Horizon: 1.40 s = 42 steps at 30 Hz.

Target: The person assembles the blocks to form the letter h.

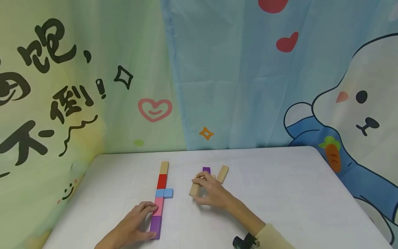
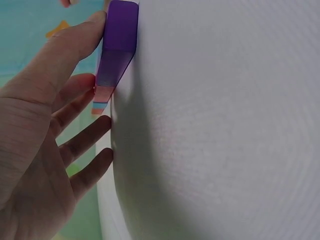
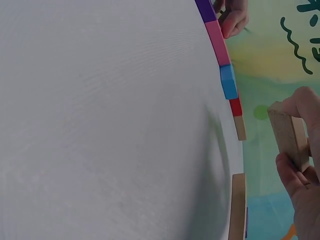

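A row of blocks runs away from me on the left of the table: purple (image 1: 156,226), pink (image 1: 159,206), blue (image 1: 159,193), red (image 1: 161,181) and plain wood (image 1: 164,167). A second blue block (image 1: 168,193) sits against the row's right side. My left hand (image 1: 133,223) lies along the row's left side, thumb at the purple block (image 2: 121,26) and fingertips by the pink one, fingers fairly straight. My right hand (image 1: 214,192) pinches a plain wooden block (image 3: 286,131) between thumb and fingers, held above the table in the right wrist view.
Beyond the right hand lie another purple block (image 1: 206,169), partly hidden, and a slanted wooden block (image 1: 222,174). The white tabletop (image 1: 295,200) reaches back to a printed curtain (image 1: 217,86). A black device (image 1: 244,241) is strapped on the right wrist.
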Each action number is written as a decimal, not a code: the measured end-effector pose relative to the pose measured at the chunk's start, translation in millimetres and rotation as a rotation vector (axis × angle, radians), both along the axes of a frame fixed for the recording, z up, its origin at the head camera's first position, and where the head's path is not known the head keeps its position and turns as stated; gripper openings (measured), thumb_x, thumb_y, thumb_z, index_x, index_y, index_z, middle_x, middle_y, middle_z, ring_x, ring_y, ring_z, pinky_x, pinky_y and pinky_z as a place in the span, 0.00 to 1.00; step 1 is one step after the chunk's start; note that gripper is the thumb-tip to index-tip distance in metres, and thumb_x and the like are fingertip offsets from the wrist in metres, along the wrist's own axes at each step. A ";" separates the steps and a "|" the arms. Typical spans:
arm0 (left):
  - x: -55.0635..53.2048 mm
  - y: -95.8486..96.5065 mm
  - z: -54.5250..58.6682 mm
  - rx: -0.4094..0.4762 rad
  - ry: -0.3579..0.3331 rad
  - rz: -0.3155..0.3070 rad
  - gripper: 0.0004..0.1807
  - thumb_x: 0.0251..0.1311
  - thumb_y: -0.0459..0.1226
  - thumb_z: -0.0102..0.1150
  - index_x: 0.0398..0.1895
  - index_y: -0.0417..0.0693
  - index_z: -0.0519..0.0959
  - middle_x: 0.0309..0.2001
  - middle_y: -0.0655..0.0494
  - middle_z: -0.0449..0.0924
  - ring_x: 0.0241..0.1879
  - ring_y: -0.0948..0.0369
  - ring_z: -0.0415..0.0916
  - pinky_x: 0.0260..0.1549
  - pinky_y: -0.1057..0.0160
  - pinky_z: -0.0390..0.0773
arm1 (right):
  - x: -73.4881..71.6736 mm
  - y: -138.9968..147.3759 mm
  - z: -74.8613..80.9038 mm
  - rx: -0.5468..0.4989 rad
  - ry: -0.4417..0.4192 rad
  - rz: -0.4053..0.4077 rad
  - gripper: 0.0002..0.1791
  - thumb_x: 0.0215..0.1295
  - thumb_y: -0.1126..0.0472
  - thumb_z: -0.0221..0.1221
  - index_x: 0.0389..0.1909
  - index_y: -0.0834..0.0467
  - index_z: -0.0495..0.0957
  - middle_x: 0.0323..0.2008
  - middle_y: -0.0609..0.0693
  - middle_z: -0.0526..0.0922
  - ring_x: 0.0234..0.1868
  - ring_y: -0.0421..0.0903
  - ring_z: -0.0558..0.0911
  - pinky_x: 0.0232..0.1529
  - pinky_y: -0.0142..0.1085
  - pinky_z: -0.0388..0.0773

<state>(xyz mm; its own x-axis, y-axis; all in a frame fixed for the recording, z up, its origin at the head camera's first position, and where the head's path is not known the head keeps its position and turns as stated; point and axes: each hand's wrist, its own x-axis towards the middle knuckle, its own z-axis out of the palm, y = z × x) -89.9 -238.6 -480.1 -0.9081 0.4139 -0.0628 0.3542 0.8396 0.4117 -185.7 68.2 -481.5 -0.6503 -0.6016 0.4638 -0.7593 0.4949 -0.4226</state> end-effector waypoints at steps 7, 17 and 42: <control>0.1 0.8 -0.3 -0.005 -0.002 0.001 0.42 0.44 0.66 0.57 0.60 0.54 0.67 0.58 0.63 0.65 0.56 0.61 0.66 0.54 0.49 0.73 | 1.6 -1.4 1.2 -0.003 -0.037 0.036 0.27 0.47 0.55 0.67 0.49 0.60 0.75 0.57 0.57 0.73 0.56 0.49 0.75 0.54 0.39 0.76; -0.5 -0.8 -0.4 -0.008 -0.047 0.012 0.44 0.44 0.67 0.55 0.61 0.54 0.66 0.58 0.61 0.64 0.57 0.59 0.66 0.54 0.48 0.72 | -0.4 -2.8 -2.9 -0.020 -0.129 -0.006 0.28 0.47 0.55 0.68 0.50 0.59 0.73 0.49 0.51 0.69 0.48 0.42 0.73 0.49 0.33 0.77; -2.3 -1.6 0.2 0.050 -0.026 -0.002 0.41 0.44 0.62 0.61 0.60 0.54 0.67 0.58 0.61 0.65 0.58 0.57 0.65 0.53 0.49 0.74 | -14.2 -59.0 -6.0 0.143 -0.368 -0.076 0.15 0.53 0.49 0.64 0.38 0.52 0.77 0.37 0.43 0.76 0.37 0.37 0.68 0.37 0.26 0.68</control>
<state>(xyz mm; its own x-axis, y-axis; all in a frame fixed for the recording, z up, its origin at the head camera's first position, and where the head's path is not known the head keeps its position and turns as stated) -92.2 -240.2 -479.9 -0.9059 0.4185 -0.0652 0.3443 0.8172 0.4621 -199.9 9.2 -487.5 -0.8028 -0.5866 0.1065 -0.5284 0.6175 -0.5827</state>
